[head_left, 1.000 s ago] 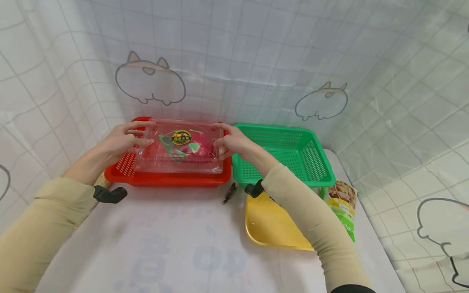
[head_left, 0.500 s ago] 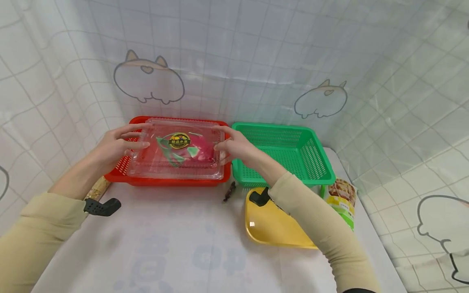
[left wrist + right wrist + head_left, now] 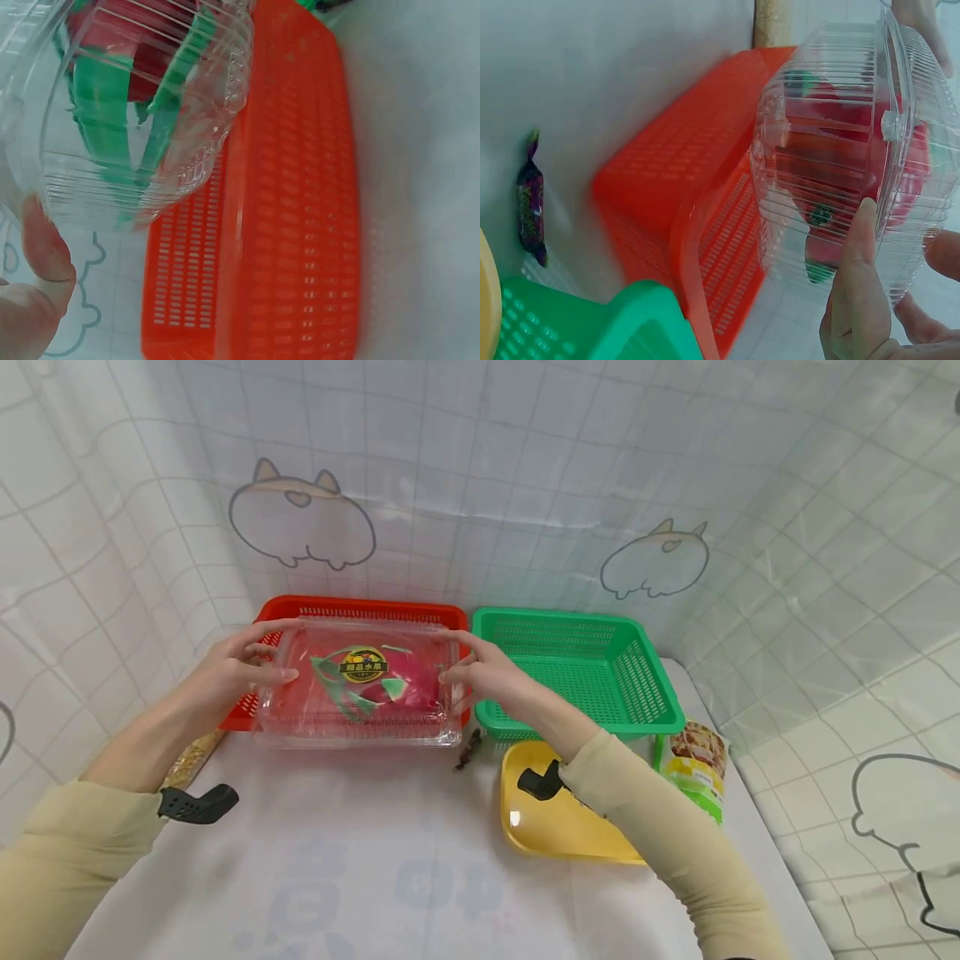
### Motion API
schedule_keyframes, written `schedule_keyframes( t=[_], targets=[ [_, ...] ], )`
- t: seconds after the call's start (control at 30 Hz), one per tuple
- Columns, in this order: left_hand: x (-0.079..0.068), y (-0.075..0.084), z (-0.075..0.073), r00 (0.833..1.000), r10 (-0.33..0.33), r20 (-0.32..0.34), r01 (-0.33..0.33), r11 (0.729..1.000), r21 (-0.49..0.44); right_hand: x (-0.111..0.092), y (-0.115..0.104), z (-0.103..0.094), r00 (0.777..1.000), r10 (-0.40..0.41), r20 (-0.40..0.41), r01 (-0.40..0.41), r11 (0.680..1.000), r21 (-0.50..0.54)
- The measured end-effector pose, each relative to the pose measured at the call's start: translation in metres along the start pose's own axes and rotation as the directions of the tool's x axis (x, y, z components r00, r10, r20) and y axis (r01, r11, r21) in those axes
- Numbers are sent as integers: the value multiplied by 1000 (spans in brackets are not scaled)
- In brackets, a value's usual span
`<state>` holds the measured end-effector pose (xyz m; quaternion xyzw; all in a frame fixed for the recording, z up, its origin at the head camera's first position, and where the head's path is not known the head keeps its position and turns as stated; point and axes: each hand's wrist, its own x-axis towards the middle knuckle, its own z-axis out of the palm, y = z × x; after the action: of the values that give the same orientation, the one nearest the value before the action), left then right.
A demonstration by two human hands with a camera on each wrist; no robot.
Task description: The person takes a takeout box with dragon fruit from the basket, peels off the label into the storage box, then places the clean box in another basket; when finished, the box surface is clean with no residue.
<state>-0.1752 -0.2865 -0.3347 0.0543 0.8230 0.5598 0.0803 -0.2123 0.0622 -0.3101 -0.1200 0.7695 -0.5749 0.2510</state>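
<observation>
Container (image 3: 352,689) above left basket (image 3: 360,604)

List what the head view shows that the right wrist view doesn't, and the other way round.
Only the head view: the round label on the clear container, and the snack bag below the green basket.

Only the right wrist view: the dark spot on the red-and-green contents, seen through the container's ridged side.

Both: the container with its contents, the red basket, the green basket, the yellow tray (just an edge in the right wrist view), the small wrapped item, the left hand and the right hand.
</observation>
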Motion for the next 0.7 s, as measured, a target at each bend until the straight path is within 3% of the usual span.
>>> schedule_keyframes(
  t=[0.2,0.33,0.6,0.7],
  targets=[
    [-12,-8,8,1000,18,5,-18,999,-44,-12,6,3,1000,-4,13,5,1000,-20],
    [-19,-13,16,997,76,1,-75,995,-67,-21,11,5,1000,-17,12,17,999,-45],
    [-39,-21,25,989,128,74,-118,985,-123,-39,24,12,999,-36,33,37,999,-30],
    [-46,-23,27,986,147,75,-139,985,-98,-44,27,16,998,-39,40,41,999,-34]
  ],
)
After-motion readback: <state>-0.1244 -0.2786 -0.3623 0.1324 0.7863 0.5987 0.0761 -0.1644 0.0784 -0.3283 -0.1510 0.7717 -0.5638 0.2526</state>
